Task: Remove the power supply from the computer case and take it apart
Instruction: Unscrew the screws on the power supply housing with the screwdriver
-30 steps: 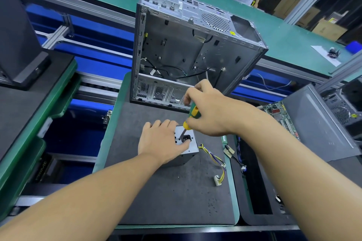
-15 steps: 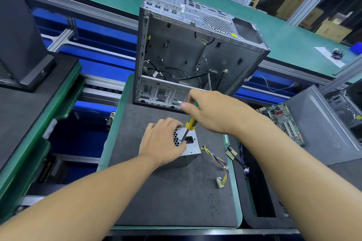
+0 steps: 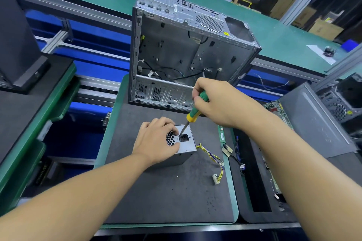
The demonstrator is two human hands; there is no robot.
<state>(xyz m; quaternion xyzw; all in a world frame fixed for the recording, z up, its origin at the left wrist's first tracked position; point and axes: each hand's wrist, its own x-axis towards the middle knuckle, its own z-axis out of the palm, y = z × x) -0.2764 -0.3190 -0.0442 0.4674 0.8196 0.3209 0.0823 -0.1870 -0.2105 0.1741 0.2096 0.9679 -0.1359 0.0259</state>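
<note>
Head view: emptied computer case (image 3: 176,55) upright at far end of mat (image 3: 166,191); power supply (image 3: 186,146) out, standing just before it. Left hand (image 3: 156,143) curls over its top, steadying. Right hand (image 3: 221,101) grips screwdriver (image 3: 195,109), tip beside socket (image 3: 184,138). Risk: the slanted tip slips and strips the screw, or the box skids.

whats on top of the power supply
The left hand grips the power supply from above, covering part of its vent grille. The screwdriver, held by the right hand, points down onto the face beside the socket. Any screw under the tip is hidden.
</note>
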